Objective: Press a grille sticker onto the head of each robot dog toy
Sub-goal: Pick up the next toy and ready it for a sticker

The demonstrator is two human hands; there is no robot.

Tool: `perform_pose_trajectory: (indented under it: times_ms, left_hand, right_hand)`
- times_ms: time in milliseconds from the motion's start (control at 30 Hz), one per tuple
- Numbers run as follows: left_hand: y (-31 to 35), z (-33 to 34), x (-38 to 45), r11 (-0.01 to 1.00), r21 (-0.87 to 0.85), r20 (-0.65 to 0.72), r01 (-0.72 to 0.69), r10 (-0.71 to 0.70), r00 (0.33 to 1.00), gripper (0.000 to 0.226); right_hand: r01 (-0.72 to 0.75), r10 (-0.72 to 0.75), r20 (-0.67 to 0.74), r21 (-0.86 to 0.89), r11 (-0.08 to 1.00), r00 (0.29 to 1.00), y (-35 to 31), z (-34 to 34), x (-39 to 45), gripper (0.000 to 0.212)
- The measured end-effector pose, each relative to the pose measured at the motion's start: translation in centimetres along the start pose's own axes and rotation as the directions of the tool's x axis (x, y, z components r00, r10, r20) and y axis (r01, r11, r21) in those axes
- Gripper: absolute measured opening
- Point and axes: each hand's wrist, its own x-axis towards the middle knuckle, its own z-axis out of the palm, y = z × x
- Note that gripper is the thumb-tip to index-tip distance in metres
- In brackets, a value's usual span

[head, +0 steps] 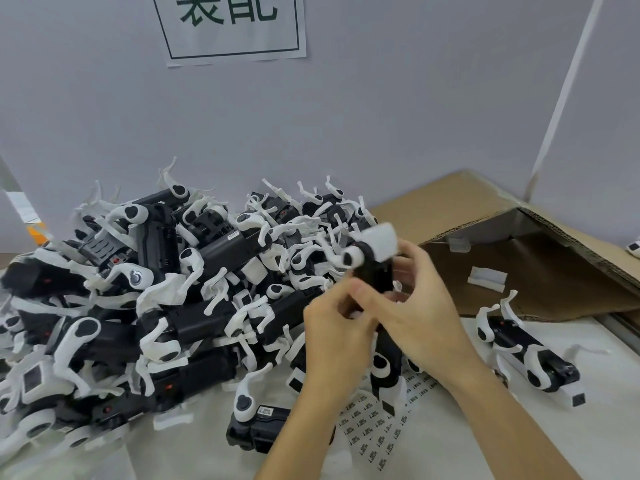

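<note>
A black and white robot dog toy (pixel 372 258) is held up above the table, its white head (pixel 381 241) pointing up and away. My right hand (pixel 412 306) grips its black body from the right. My left hand (pixel 337 322) pinches the toy's lower end from the left. A sheet of small grille stickers (pixel 374 427) lies on the table under my forearms. A large pile of robot dog toys (pixel 166 299) fills the left half of the table. The toy is motion-blurred, and I cannot tell whether a sticker is on its head.
One robot dog (pixel 530 351) lies alone at the right, beside an open cardboard box (pixel 540 271) lying on its side. Another dog (pixel 258 426) rests near the front in the middle. A grey partition wall (pixel 311 116) with a paper sign (pixel 232 26) stands behind.
</note>
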Motion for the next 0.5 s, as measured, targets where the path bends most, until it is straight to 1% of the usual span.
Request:
perform_pose_trajectory:
  times_ms: [33, 67, 100, 133, 200, 233, 300, 333, 400, 467, 500]
  left_hand:
    - [0.0, -0.2, 0.2, 0.995, -0.094, -0.016, 0.033, -0.035, 0.999, 0.023]
    - [0.0, -0.5, 0.3, 0.983, -0.17, -0.042, 0.065, -0.073, 0.996, 0.022]
    - [0.1, -0.6, 0.4, 0.966, -0.24, -0.075, 0.097, -0.118, 0.99, 0.025]
    - [0.0, -0.8, 0.5, 0.942, -0.311, -0.105, 0.124, -0.164, 0.981, 0.032]
    - [0.0, -1.0, 0.7, 0.89, -0.421, -0.131, 0.176, -0.251, 0.959, 0.046]
    - [-0.1, -1.1, 0.8, 0.87, -0.451, -0.114, 0.198, -0.276, 0.954, 0.045]
    - [-0.2, -1.1, 0.9, 0.871, -0.446, -0.073, 0.207, -0.266, 0.961, 0.024]
    - [-0.2, -1.1, 1.0, 0.879, -0.436, -0.068, 0.194, -0.247, 0.967, 0.017]
    - [-0.3, -1.0, 1.0, 0.883, -0.433, -0.058, 0.181, -0.228, 0.972, 0.017]
    - [-0.4, -0.9, 0.9, 0.88, -0.437, -0.052, 0.187, -0.232, 0.971, 0.027]
    - [-0.4, -0.9, 0.8, 0.879, -0.437, -0.051, 0.19, -0.235, 0.971, 0.032]
  right_hand:
    - [0.003, -0.001, 0.076, -0.028, 1.0, 0.997, 0.1, 0.0, 0.0, 0.083]
    - [0.015, -0.008, 0.128, -0.052, 0.999, 0.992, 0.3, 0.1, -0.1, 0.072]
    - [0.027, -0.016, 0.155, -0.069, 0.997, 0.988, 0.5, 0.2, -0.2, 0.064]
    - [0.038, -0.023, 0.165, -0.09, 0.995, 0.986, 0.7, 0.3, -0.3, 0.063]
    - [0.07, -0.036, 0.181, -0.184, 0.98, 0.983, 1.2, 0.5, -0.4, 0.076]
    - [0.084, -0.038, 0.193, -0.238, 0.968, 0.981, 1.2, 0.7, -0.5, 0.083]
    - [0.087, -0.031, 0.192, -0.294, 0.952, 0.981, 1.1, 1.1, -0.6, 0.093]
    - [0.092, -0.041, 0.168, -0.308, 0.947, 0.985, 1.0, 1.3, -0.7, 0.092]
    - [0.11, -0.083, 0.097, -0.323, 0.94, 0.992, 1.0, 1.6, -0.7, 0.075]
    - [0.123, -0.117, 0.039, -0.329, 0.936, 0.992, 1.1, 1.7, -0.8, 0.057]
    - [0.13, -0.13, 0.021, -0.33, 0.935, 0.991, 1.2, 1.6, -0.8, 0.052]
